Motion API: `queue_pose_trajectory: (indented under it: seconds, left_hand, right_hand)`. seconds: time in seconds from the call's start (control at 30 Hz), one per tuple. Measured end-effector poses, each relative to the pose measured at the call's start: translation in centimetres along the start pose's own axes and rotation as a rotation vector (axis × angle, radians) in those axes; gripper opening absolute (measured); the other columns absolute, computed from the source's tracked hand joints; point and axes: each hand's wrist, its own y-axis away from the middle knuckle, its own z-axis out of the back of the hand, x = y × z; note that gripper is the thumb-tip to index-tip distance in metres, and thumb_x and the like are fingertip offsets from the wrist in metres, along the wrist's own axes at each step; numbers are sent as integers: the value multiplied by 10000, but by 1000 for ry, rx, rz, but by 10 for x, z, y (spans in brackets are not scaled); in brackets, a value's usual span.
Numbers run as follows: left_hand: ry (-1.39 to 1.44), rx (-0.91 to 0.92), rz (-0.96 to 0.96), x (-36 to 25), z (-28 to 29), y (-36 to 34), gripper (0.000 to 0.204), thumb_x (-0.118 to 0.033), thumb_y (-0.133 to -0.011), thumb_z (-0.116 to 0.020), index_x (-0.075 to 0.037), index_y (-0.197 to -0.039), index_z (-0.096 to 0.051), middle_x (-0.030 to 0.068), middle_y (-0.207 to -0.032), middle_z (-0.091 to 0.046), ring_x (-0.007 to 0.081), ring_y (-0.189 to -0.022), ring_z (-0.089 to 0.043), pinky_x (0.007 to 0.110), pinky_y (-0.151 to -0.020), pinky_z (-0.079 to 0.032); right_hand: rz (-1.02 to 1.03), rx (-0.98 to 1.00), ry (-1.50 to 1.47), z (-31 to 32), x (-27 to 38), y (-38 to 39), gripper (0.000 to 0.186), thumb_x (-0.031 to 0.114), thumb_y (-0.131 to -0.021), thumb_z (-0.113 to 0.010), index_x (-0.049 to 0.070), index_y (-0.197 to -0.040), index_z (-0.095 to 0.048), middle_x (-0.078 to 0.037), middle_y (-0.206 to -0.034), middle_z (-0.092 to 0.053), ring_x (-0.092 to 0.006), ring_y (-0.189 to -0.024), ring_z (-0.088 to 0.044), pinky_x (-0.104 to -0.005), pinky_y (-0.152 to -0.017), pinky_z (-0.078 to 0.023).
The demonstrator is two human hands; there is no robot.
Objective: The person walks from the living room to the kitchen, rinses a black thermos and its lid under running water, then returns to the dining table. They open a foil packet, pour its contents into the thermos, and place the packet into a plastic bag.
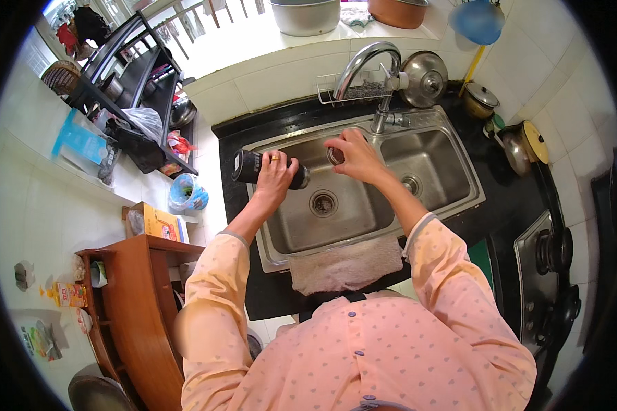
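My left hand (275, 181) is closed around a black bottle (248, 166), which lies nearly sideways over the left rim of the sink. One end of the bottle points right, over the larger left basin (291, 222). Between the thumb and fingers of my right hand (358, 157) is a small round cap-like piece (335, 155), dark inside, above the same basin. A gap separates the two hands. Behind my right hand rises the curved chrome faucet (380, 103); whether water runs from it cannot be made out.
A cloth (346, 266) hangs over the sink's front edge. At the back stand a wire rack (325, 89) and a metal lid (425, 79). On the right are a small lidded pot (481, 99) and a gas stove (531, 288). A wooden cabinet (134, 294) stands left.
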Motion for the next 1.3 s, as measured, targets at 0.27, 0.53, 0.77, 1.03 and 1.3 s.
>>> queue_pose_trajectory:
  seconds: [0.27,0.53,0.77,1.03,1.3]
  left_hand:
    - [1323,137,605,29,17,-12,694,-99,-528,-735,-111,-1193,-535,141,-950,-608,303,-906,-597,415,-805,-467]
    - [452,123,366,-7,7,7,673,-98,-562,-712,-161,-1196,-494,145,-983,-533,318,-980,-505,427,-831,-384]
    - [3,-42,-103,-7,-2,14,652,-84,-583,-697,-163,-1195,-487,157,-1071,-502,304,-1087,-432,392,-907,-309]
    - [1774,69,629,27,44,-4,653,-84,-524,-754,-61,-1141,-540,60,-935,-601,204,-873,-579,309,-831,-451]
    - [98,108,-31,-1,38,-2,619,-70,-593,-672,-190,-1173,-494,159,-1008,-542,334,-1017,-497,415,-865,-360]
  right_hand:
    - [-319,74,-1761,-8,-23,10,483,95,-659,-737,137,-1123,-610,-91,-999,-546,-248,-1028,-503,-362,-817,-475]
    - [-304,152,-1200,-23,-38,20,474,71,-686,-750,76,-1138,-608,-24,-958,-596,-140,-902,-546,-271,-782,-471]
    - [-163,43,-100,-21,-27,22,454,83,-738,-722,73,-1169,-581,-58,-990,-594,-122,-809,-573,-264,-722,-489]
    - [-81,-31,-1963,-2,-25,16,470,224,-883,-578,22,-1281,-431,-150,-1109,-588,-244,-1046,-578,-390,-802,-529]
    - [-107,157,-868,-1,-20,13,412,133,-748,-680,92,-1147,-587,-105,-1027,-598,-212,-933,-586,-352,-794,-492]
